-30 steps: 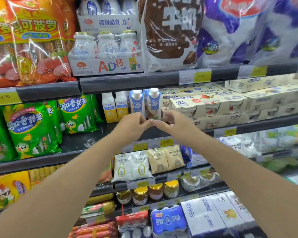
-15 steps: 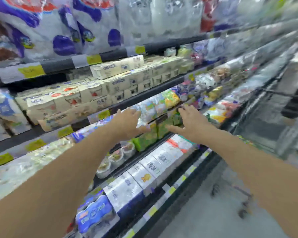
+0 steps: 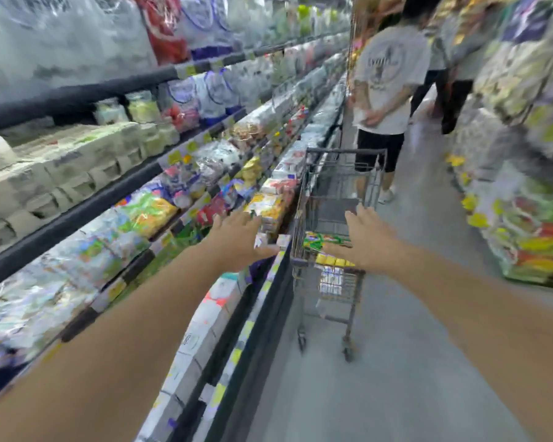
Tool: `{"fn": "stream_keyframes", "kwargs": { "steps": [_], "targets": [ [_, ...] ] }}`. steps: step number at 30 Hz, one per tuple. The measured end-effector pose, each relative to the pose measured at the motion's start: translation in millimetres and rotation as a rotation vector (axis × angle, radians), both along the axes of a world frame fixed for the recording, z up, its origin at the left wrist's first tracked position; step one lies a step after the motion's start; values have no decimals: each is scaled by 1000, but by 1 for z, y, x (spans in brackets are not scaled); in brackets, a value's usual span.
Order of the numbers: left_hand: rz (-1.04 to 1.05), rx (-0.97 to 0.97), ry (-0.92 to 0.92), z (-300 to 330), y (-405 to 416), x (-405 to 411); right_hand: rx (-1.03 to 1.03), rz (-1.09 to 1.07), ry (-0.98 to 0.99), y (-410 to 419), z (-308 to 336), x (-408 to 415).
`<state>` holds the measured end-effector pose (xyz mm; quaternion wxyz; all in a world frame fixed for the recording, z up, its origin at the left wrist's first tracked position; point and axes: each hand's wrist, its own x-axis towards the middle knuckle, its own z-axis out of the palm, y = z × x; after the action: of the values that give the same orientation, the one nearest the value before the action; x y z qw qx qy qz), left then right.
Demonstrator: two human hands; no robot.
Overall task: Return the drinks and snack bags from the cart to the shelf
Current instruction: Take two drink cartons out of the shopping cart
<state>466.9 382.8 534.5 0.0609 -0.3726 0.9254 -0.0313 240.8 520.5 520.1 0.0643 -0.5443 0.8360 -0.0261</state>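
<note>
A blurred view down a store aisle. Two bare arms reach forward from the bottom corners. The left hand (image 3: 237, 240) is spread wide, fingers splayed, holding nothing, in front of the lower edge of the shelf (image 3: 160, 71) that runs along the left side. The right hand (image 3: 364, 237) is also wide and empty, fingers extended, over the near end of the cart (image 3: 329, 282).

The cart, a grey wire one, stands on the floor (image 3: 396, 362) just beside the shelf's bottom edge. In its basket, a green snack bag (image 3: 320, 240) lies by the near rim, with yellow drinks (image 3: 329, 260) below it, partly hidden by the right hand.

The shelf tiers are packed with cartons, bags and bottles, too blurred to read. Beyond the cart's far end, a person (image 3: 387, 78) in a pale shirt and dark shorts stands facing away.
</note>
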Motion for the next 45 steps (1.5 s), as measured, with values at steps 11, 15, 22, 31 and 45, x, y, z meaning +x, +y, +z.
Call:
{"fn": "stream_keyframes", "kwargs": {
  "steps": [11,15,22,31,45],
  "targets": [
    [-223,148,-53,-50,-132,-150,82,-213,-66,-97,-46,-99],
    [-271,167,-72,-65,-179,-195,100,-280,-107,-131,-57,-125],
    [-338,227,-105,-120,-230,-278,115,-350,-193,-171,-102,-188],
    [-272,360,-173,-215,-272,-381,186,-290,-330,-239,-192,-303],
    [-25,662,-285,-420,-339,-457,246,-290,-655,-353,-392,-381]
  ]
}}
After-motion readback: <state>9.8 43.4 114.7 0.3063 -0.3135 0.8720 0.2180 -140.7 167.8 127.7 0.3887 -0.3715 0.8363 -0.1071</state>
